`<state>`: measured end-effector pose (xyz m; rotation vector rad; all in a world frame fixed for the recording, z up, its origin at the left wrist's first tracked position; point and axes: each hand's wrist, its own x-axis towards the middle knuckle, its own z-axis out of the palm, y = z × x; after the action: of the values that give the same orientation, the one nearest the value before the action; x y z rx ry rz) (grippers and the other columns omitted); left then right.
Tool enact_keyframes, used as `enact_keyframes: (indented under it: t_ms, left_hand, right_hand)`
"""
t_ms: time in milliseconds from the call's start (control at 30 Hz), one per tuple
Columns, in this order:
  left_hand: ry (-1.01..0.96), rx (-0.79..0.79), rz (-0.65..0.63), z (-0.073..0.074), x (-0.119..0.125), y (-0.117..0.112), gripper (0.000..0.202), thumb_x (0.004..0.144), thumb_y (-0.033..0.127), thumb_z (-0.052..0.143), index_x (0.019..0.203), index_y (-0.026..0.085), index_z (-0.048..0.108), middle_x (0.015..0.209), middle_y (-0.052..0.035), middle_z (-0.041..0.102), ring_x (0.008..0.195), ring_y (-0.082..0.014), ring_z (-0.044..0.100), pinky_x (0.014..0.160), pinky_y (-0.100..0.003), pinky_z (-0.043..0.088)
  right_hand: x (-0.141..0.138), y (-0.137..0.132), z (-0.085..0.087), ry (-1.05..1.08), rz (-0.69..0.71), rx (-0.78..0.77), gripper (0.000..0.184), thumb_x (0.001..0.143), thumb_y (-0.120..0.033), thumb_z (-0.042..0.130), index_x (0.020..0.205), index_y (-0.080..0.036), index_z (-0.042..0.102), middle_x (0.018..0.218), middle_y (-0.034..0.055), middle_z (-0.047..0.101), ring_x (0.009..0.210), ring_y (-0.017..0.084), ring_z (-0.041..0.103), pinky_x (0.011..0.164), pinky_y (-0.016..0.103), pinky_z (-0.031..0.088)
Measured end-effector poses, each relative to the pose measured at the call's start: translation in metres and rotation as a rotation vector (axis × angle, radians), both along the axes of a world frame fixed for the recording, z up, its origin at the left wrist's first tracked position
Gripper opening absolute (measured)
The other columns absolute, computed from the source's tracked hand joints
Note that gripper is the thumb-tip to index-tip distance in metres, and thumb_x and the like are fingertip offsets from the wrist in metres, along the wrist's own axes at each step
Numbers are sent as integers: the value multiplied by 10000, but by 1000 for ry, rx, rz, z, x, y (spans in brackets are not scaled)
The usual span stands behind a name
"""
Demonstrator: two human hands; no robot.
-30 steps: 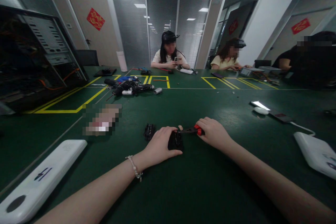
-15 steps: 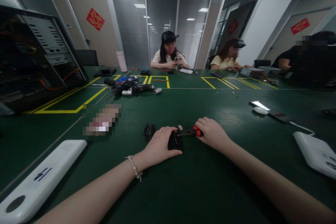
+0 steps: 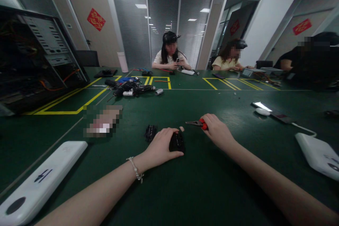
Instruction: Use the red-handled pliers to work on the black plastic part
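Observation:
My left hand (image 3: pixel 163 146) grips a small black boxy part (image 3: pixel 178 142) on the green table, thumb at its near edge and fingers over its far side. What exactly the part is I cannot make out. My right hand (image 3: pixel 217 130) is closed around red-handled needle-nose pliers (image 3: pixel 195 123). Their jaws point left, slightly apart from the black part, and I see nothing between them. A small pale piece (image 3: pixel 181 128) lies just beyond the part. Left of my left hand rests another dark, ridged part (image 3: pixel 150 132).
A white power bank (image 3: pixel 57 169) lies at the left, another white device (image 3: pixel 317 153) at the right. Dark tools and cables (image 3: pixel 129 86) are heaped farther back. An open computer case (image 3: pixel 39 60) stands far left. Several people sit across the green table (image 3: pixel 206 194).
The pliers in my right hand have moved away from the black part, up and to the right. My left hand has stayed in place on the part.

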<state>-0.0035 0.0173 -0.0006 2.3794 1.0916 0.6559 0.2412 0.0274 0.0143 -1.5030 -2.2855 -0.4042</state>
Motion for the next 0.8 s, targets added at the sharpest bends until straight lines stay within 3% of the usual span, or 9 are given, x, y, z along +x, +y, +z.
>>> enact_keyframes:
  t_ms: [167,333,467,600,667,800]
  left_hand:
    - [1,21,4,1,0,-1,620,610,442,667,1130,221,412,1098,-64,498,1002,-252,470,857,-407,380]
    - [3,9,-3,2,1,-1,627,609,447,665,1135,219,410,1097,-67,498,1003,-256,471,850,-409,384]
    - [1,6,0,2,1,0,619,611,455,659,1129,220,413,1099,-65,498,1001,-254,472,853,-410,383]
    - [8,6,7,2,1,-1,628,611,458,655,1138,223,407,1120,-71,487,1022,-266,461,860,-429,372]
    - [7,6,5,2,1,-1,620,614,453,654,1135,223,410,1124,-70,484,1030,-265,457,867,-429,367]
    - [7,-1,-3,4,2,-2,608,619,451,652,1129,218,415,1125,-65,485,1034,-260,456,877,-425,363]
  right_hand:
    - [2,3,-5,111,50,-17,264,703,-96,444,957,-169,442,982,99,494,923,214,470,791,370,407]
    - [2,3,-3,94,108,28,380,682,-68,437,1053,-143,415,1079,130,476,1038,231,424,855,397,368]
    - [-1,0,-1,-46,114,24,370,673,-85,460,1033,-167,468,1056,104,522,990,238,462,806,424,369]
    - [-5,-2,-1,-127,132,0,297,651,-110,499,936,-189,527,953,64,572,913,217,499,874,477,295]
    - [-7,-3,-2,-109,127,-50,255,653,-125,505,897,-192,535,901,45,579,861,191,510,869,445,321]
    - [-9,-4,-4,-83,67,-151,239,653,-148,517,887,-191,537,877,43,567,775,163,506,663,304,430]
